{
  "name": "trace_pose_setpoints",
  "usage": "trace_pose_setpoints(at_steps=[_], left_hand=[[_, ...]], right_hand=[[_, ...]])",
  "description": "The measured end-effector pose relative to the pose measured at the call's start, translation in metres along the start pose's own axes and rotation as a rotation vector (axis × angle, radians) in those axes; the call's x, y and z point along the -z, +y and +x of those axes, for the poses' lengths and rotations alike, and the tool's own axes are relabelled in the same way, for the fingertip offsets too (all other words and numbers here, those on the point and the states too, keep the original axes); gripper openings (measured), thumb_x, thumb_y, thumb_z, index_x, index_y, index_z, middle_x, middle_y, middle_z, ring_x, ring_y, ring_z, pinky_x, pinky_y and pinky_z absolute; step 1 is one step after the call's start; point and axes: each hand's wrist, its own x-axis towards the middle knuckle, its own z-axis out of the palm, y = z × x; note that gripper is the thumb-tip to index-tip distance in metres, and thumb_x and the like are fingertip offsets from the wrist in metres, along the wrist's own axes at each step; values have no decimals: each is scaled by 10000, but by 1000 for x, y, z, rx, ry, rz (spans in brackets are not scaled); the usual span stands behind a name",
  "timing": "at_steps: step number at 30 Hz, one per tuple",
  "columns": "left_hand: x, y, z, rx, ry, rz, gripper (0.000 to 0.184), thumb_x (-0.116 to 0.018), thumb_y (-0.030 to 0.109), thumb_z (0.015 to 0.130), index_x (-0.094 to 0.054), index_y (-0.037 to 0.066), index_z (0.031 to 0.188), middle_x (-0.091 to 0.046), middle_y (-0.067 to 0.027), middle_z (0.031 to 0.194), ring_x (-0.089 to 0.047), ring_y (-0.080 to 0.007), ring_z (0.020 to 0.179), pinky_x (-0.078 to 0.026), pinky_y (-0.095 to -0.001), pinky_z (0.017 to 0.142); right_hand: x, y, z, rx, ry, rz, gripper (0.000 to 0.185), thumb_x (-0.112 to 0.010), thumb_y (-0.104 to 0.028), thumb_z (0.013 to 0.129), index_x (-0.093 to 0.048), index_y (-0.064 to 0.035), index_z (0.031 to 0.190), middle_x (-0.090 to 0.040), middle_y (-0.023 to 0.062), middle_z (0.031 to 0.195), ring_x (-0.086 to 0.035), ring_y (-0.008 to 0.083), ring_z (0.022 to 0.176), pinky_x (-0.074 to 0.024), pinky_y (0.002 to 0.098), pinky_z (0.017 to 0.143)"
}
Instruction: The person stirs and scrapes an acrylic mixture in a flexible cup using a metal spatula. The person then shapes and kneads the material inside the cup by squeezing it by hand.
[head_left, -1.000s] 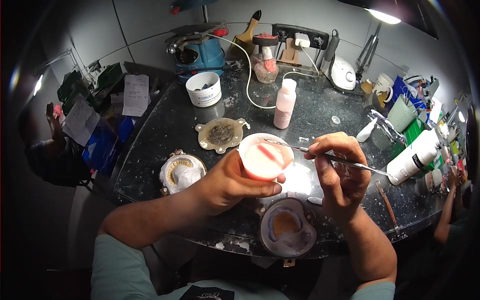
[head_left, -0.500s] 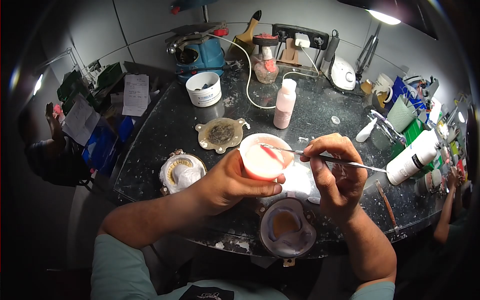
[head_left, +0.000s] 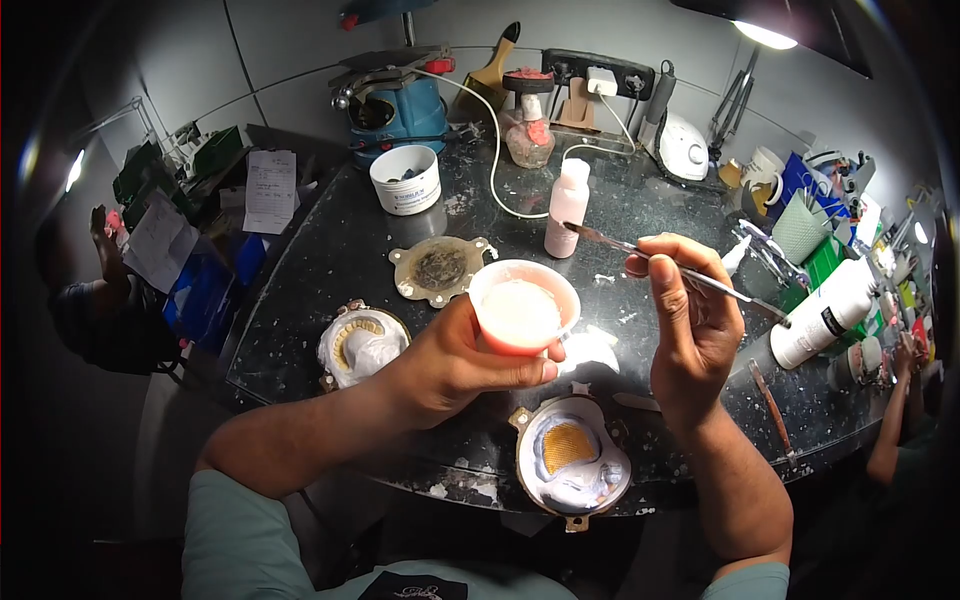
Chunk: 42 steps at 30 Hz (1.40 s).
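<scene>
Pink cup (head_left: 508, 344), frame centre: the left hand (head_left: 450, 358) wraps it, while the right hand (head_left: 697, 325) pinches a metal spatula (head_left: 612, 243) clear of its rim. Mixing seems underway; any stir needs a steady cup.

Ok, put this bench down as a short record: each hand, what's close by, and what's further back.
Left hand: holds a pink cup with pale contents
Right hand: holds a thin metal tool, its tip clear of the cup
Near bench edge: round mould with a yellow-amber patch
Beyond left forearm: white cast with a yellowish tooth row
Behind cup: metal plate; pink bottle, upright
Further back: white tub; blue machine
Cup contents: material cannot be told
</scene>
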Motion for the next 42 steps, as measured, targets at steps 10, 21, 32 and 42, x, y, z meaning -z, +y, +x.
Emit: trace_pose_setpoints(at_steps=[10,21,32,42], left_hand=[[-9,14,-3,-229,145,429,571,-779,63,820,-493,8,1311,-634,-71,1141,-598,-138,1093,-472,-302,989],[-6,5,0,-42,-29,-108,789,-689,77,729,-389,-8,1454,-515,-160,1357,-602,-219,1051,-511,-370,897],[-3,8,8,-132,-1,-181,967,-701,127,742,-190,-71,1539,-548,-94,1081,-601,-225,996,-504,-352,867],[-5,11,4,-85,-44,-288,1027,-735,168,715,-176,-35,1552,-544,-81,1081,-587,-216,961,-490,-366,822]], right_hand=[[5,-2,2,175,-7,22,209,-524,-134,1047,-582,44,1139,-633,124,1067,-650,169,934,-521,299,863],[-1,-1,-4,-124,-73,43,218,-639,-74,979,-693,48,1151,-732,141,1037,-703,183,965,-529,283,882],[2,1,3,-68,23,50,205,-509,-123,1049,-634,32,1095,-640,81,985,-613,131,882,-479,263,842],[4,-3,1,-151,-144,95,234,-528,-99,1034,-649,54,1163,-682,121,1053,-644,162,983,-486,288,908]])
